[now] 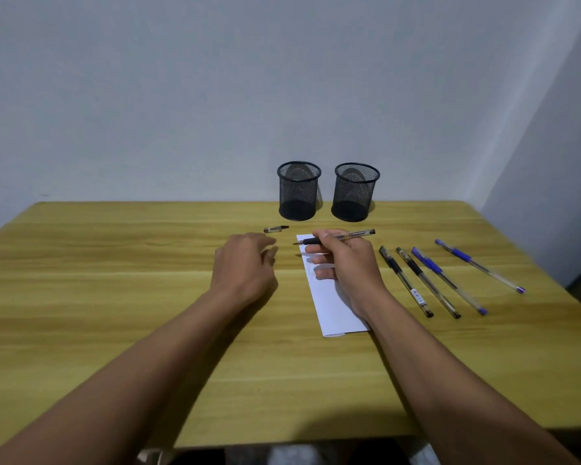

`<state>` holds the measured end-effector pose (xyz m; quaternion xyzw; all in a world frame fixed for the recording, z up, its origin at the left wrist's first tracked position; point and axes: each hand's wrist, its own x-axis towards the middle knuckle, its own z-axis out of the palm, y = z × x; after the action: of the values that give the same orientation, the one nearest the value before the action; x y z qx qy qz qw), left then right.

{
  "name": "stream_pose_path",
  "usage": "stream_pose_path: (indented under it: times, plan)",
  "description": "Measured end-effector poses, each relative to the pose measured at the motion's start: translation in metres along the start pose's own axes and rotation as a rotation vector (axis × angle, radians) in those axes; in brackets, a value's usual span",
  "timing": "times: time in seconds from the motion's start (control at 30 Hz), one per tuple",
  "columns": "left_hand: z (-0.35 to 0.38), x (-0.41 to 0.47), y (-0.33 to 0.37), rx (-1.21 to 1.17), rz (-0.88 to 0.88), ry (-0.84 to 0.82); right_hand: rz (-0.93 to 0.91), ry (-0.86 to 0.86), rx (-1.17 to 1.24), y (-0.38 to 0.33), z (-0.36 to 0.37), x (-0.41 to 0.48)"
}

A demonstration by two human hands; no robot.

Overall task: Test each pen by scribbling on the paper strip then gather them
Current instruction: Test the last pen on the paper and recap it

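**First pen uncapped, four waiting, nothing gathered**

The task looks to be in its opening stretch. The right hand has its grip clenched round a black pen, fingers curled on the barrel, with the bare tip pointing left over the top end of the paper strip. The strip lies flat on the table, and the heel of that hand rests on it. Whether the tip touches the paper cannot be told. A few faint marks show near the fingers (too small to call scribbles with any confidence).

The pen's cap lies on the table just beyond the left hand, whose grip is released: fingers loosely bent, holding nothing, beside the strip and apart from it.

Still to do, by my reading, is nearly everything. To the right of the strip lie two capped black pens and two capped blue pens, in a loose row, seemingly untested. The two mesh cups at the far edge hold no pens, so gathering has not begun.
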<state>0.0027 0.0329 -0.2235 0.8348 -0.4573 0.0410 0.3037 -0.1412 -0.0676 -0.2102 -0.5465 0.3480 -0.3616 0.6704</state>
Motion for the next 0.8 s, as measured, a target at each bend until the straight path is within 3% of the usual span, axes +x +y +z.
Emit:
stream_pose_path:
  times: [0.17, 0.3, 0.67, 0.8]
  plan:
    - [-0.009, -0.042, 0.014, 0.054, 0.118, -0.193, 0.027, 0.009, -0.016, -0.005, -0.002, -0.003]
    - [-0.009, -0.052, 0.021, 0.146, 0.073, -0.318, 0.039, 0.000, -0.034, -0.001, -0.003, 0.001]
    - [-0.009, -0.053, 0.023, 0.135, 0.039, -0.347, 0.027, -0.020, -0.014, 0.005, 0.005, 0.000]
    - [-0.009, -0.049, 0.019, 0.123, 0.022, -0.359, -0.093, -0.034, -0.262, -0.004, -0.007, -0.009]
